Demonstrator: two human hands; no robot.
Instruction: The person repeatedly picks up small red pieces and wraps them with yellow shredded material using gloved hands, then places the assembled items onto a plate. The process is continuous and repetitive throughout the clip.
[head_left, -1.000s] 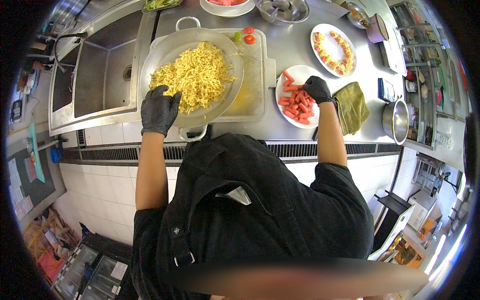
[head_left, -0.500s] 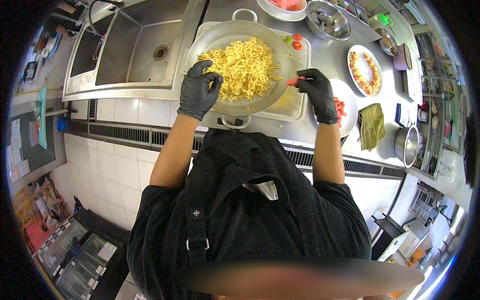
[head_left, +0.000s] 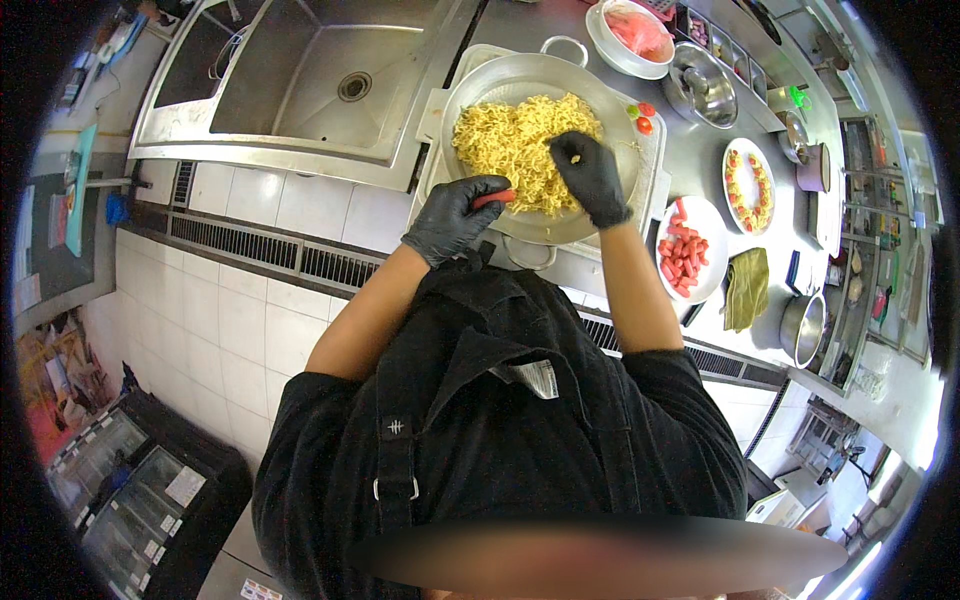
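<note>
Half a second on, the red sausage piece [head_left: 497, 199] sits in the left hand [head_left: 455, 220] instead of the right, and the right hand [head_left: 592, 182] is across from the pan's side to over the noodles [head_left: 505, 140]. With twelve at the top of my view, the sausage piece is at the seven o'clock side of the wide metal pan [head_left: 618, 125], by the lower edge of the noodle heap; whether it touches them I can't tell.

The left grip is clamped, thumb and forefinger, on one end of the piece. The right grip is bunched at the heap's four o'clock side, a yellow scrap showing by its fingers; I can't tell whether the fingertips meet on a strand.

My guess is that this is the picking-out of noodle to dress the piece, judging by the ring of red-and-yellow bites on the oval plate [head_left: 750, 182] off at three. The next move seems to call for a few strands drawn free while the left hand keeps the piece steady.

Its long axis runs nearly from nine to three, tipped a little up, so the bare end points just above three o'clock. The other end is hidden in the glove.
</note>
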